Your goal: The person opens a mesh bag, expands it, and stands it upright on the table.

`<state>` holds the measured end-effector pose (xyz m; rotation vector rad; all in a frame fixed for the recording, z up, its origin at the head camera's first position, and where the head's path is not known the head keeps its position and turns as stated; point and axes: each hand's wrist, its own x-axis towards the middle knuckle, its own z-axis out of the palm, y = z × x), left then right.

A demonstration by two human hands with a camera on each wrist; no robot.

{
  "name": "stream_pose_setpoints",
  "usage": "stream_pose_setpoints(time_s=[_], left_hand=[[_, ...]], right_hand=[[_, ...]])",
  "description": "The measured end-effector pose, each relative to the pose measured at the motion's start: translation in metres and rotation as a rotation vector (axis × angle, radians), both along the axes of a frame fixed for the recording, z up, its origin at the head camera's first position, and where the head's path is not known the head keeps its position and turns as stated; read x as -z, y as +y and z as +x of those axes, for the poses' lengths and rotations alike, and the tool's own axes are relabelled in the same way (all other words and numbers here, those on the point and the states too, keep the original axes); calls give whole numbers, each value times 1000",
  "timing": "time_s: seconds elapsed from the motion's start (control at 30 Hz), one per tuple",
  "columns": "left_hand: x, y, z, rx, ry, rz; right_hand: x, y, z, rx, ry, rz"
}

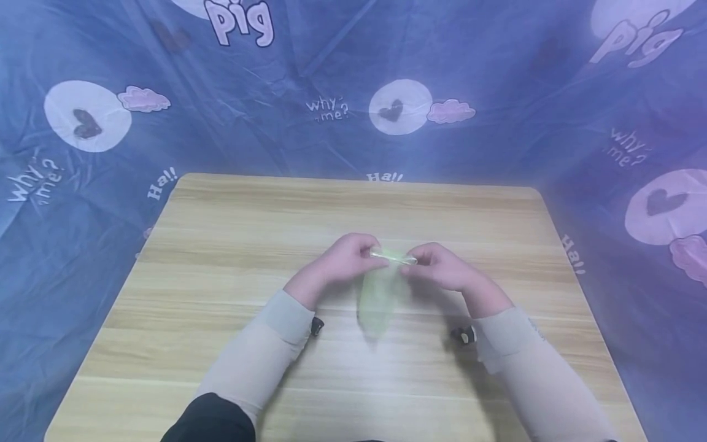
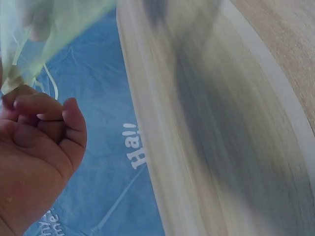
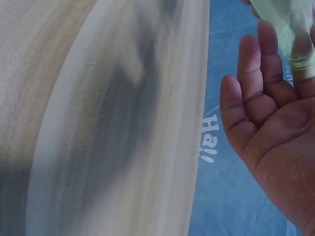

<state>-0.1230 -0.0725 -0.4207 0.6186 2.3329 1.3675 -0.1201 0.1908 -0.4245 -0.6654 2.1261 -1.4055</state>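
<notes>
Over the middle of the worktop (image 1: 248,245), a sheer pale green bag (image 1: 378,301) hangs between two hands, its narrow upper edge (image 1: 393,256) drawn out sideways and its body drooping toward the near side. At the left end, the left hand (image 1: 345,258) pinches that edge, its other fingers curled in; a thin pale cord (image 2: 53,82) loops out beside it. At the right end, the right hand (image 1: 442,267) grips the edge with thumb and forefinger, the forefinger showing through the cloth, while its remaining fingers (image 3: 249,56) extend. Gripping opposite ends probably serves to stretch so limp a fabric, which would likely fold if held at one. Beyond the worktop's far side hangs a blue printed sheet (image 1: 265,80).
</notes>
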Motion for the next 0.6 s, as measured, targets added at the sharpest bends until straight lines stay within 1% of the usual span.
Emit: stream_pose_setpoints(time_s=[0.1, 0.23, 0.3, 0.37, 0.5, 0.6], left_hand=[[-1, -2, -1, 3, -19, -1], [-3, -4, -2, 28, -27, -16], [-3, -5, -3, 34, -31, -13], [-1, -4, -4, 32, -36, -3], [3, -2, -4, 10, -40, 28], [7, 1, -1, -32, -38, 76]], right_hand=[[1, 1, -1, 5, -10, -11], [2, 2, -2, -22, -33, -51], [2, 2, -3, -27, -47, -66], [2, 2, -3, -15, -53, -67], [3, 3, -3, 36, -30, -47], [5, 5, -4, 64, -10, -59]])
